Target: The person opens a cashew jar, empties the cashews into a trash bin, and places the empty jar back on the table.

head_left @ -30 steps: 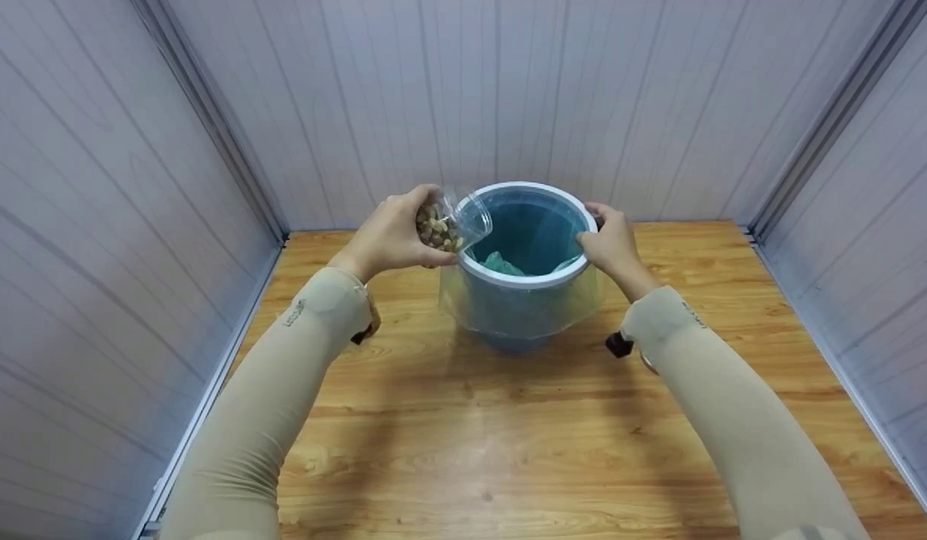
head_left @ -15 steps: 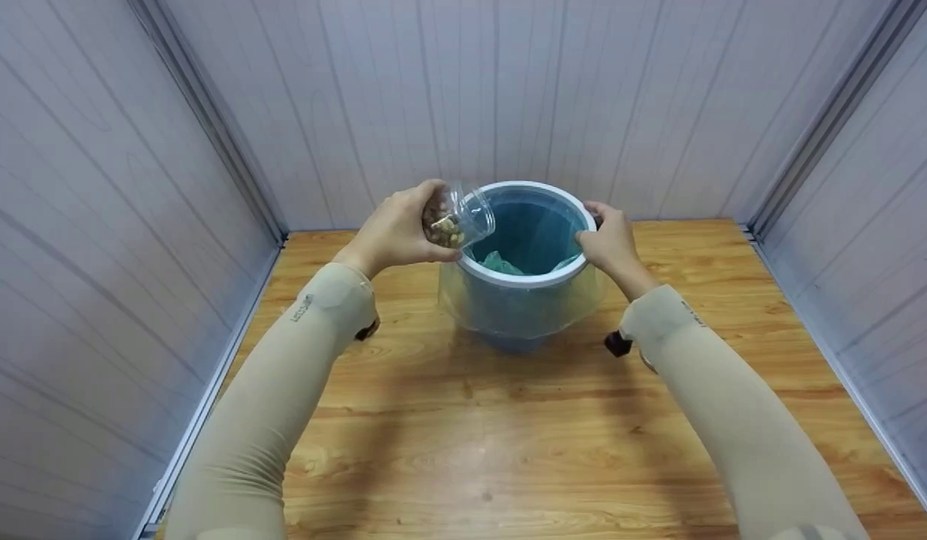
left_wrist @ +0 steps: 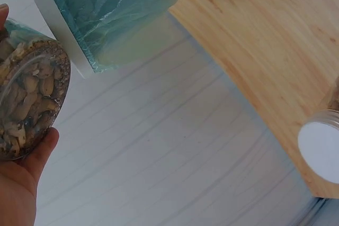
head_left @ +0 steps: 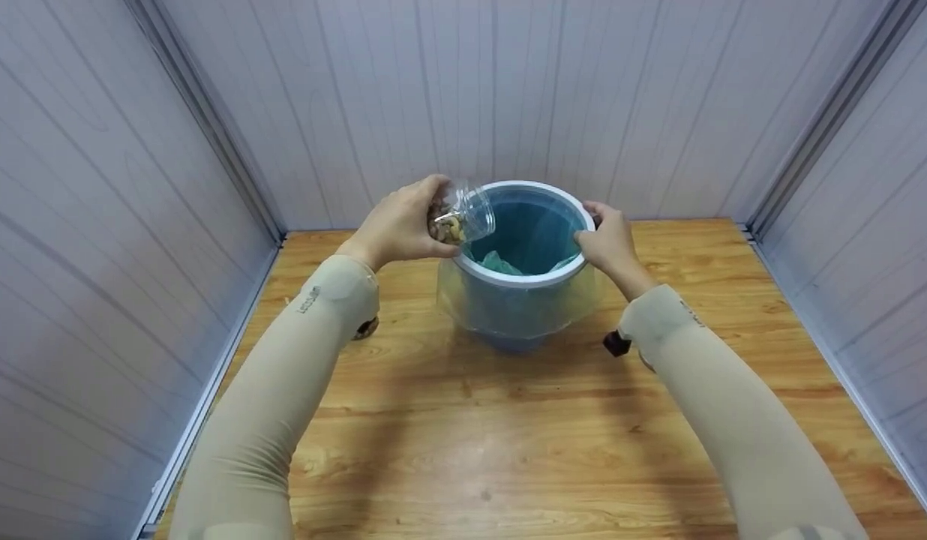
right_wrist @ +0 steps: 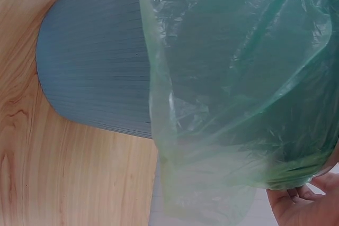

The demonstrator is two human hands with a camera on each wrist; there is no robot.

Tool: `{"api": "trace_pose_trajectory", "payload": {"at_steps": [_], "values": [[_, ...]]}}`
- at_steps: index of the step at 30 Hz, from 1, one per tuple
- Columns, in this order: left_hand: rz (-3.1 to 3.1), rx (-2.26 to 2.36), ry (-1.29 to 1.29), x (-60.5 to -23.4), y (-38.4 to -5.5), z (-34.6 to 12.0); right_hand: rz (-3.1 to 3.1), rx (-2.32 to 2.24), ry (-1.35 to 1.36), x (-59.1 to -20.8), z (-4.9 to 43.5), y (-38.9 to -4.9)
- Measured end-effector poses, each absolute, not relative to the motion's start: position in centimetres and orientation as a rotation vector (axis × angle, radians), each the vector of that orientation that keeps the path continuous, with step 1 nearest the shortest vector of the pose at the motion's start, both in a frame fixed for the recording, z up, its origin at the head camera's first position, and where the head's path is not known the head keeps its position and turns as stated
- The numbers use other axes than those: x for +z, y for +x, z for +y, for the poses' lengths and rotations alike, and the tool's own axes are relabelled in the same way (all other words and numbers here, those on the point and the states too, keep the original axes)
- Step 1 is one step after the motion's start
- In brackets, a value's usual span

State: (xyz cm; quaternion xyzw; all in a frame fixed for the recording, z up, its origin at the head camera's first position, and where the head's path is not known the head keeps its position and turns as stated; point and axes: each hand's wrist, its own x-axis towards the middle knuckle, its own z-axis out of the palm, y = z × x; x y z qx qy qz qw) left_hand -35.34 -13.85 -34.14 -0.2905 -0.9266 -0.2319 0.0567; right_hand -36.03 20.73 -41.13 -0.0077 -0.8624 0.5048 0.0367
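A clear jar of mixed nuts lies tilted in my left hand, its mouth over the left rim of the bin. In the left wrist view the nuts show through the jar's base. My right hand grips the white rim on the bin's right side. The blue bin stands upright on the wooden surface. A thin green bag lines it and folds down over its outside. Some green plastic bunches inside near the front.
A second jar with a white lid stands on the wooden surface, mostly hidden by my left forearm in the head view. Pale panelled walls rise at the back and on both sides.
My left hand has risen a little and shifted right, tipping the jar further toward the bin. The right hand keeps its place on the rim.
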Motion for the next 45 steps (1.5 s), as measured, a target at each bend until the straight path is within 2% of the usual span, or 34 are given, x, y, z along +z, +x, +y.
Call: {"api": "trace_pose_trajectory", "payload": {"at_steps": [45], "values": [[-2.794, -0.306, -0.996, -33.0, -36.3, -11.7, -2.645, 1.488, -0.014, -41.2, 21.2, -36.1]]}}
